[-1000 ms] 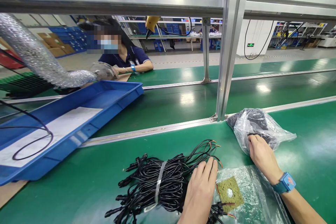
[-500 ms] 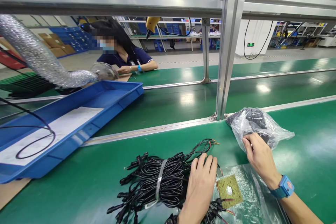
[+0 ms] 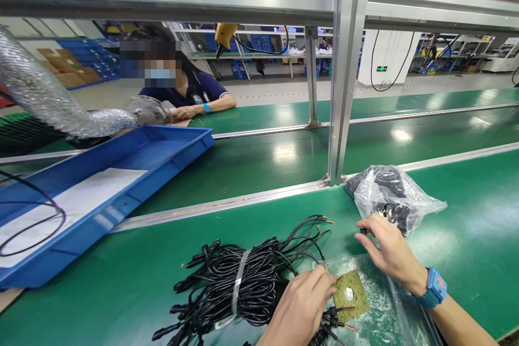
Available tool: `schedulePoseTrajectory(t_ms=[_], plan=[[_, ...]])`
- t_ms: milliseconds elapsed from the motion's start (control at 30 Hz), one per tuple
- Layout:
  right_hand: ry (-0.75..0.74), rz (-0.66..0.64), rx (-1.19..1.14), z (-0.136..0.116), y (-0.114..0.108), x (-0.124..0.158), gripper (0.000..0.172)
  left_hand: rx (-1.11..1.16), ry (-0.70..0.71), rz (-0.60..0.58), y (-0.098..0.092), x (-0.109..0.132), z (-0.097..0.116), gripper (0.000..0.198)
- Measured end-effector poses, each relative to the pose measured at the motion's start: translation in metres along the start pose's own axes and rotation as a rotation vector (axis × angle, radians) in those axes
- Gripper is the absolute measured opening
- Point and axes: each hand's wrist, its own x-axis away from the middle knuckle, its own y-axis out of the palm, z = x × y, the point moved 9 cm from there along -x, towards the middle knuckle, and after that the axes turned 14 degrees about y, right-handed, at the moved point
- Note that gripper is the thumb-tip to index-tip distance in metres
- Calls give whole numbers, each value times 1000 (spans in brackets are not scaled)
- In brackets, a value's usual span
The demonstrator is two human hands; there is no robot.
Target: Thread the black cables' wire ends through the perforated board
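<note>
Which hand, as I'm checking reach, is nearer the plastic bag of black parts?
Right. The right hand is at the near side of the bag of black parts; the left hand is farther away to its left, by the black cables.

Metal post (image 3: pixel 346 75): fixed upright beside the green surface (image 3: pixel 243 159)
Grey floor (image 3: pixel 279 87): seen behind the post
White pillar (image 3: pixel 391 50): placed behind, right of the post, green sign (image 3: pixel 381 68) mounted
Light: reflected either side of the post
</note>
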Motion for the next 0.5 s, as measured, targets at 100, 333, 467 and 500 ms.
schedulePoseTrajectory(t_ms=[100, 333, 467, 500], plan=[[-60, -122, -27, -11, 10, 3, 14, 49, -56, -93, 14, 9, -6, 21], [-32, -437, -9, -18, 41, 18, 18, 12, -74, 0, 8, 10, -7, 18], [187, -482, 118, 1, 51, 23, 17, -26, -106, 2, 11, 12, -10, 18], [206, -482, 115, 2, 51, 24, 17, -24, -115, -6, 12, 13, -10, 19]])
